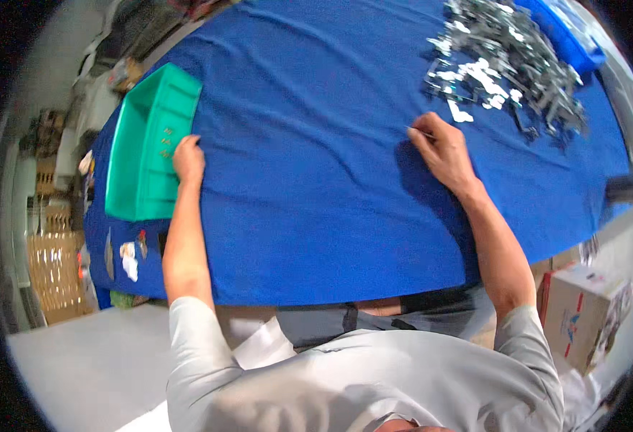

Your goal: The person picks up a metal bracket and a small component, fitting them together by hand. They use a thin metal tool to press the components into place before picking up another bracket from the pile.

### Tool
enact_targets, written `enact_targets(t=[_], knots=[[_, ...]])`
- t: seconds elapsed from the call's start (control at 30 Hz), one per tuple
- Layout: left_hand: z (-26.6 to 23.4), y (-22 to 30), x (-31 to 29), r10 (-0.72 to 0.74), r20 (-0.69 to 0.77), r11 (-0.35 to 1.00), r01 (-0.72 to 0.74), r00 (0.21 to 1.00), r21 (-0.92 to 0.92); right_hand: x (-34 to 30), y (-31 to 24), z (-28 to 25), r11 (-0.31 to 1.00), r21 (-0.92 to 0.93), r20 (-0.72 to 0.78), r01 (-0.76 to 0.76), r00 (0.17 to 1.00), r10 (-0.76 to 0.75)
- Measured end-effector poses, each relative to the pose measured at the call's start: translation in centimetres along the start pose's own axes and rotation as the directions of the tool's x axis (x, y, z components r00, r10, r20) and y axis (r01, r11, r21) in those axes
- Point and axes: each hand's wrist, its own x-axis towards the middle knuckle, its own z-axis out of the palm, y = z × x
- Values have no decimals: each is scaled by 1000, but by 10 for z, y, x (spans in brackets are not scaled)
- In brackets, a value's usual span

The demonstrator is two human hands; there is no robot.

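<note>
My left hand (188, 159) rests at the right rim of a green plastic tray (143, 183), fingers curled over its edge; a few small metal parts lie inside the tray. My right hand (440, 149) is on the blue cloth (316, 180), pinching a thin metal piece at its fingertips. Just beyond it spreads a heap of shiny metal parts (507, 57) at the far right of the table.
A blue bin (564, 36) stands behind the metal heap. A cardboard box (582, 313) sits on the floor at the right. Small scraps (129, 259) lie on the cloth's left edge. Stacked crates (53, 252) stand on the left floor.
</note>
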Motion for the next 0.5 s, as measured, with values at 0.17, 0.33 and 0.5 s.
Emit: enact_targets(t=[0.17, 0.33, 0.5], knots=[[-5, 59, 16, 256, -195, 964, -236, 947, 119, 1, 0, 1, 998, -57, 12, -32, 999, 33], [-22, 243, 43, 301, -188, 800, -355, 935, -483, -1, 4, -5, 994, -111, 27, 0, 1000, 3], [-29, 401, 39, 444, 99, 589, -206, 890, -782, 0, 8, -3, 986, -165, 51, 21, 999, -13]])
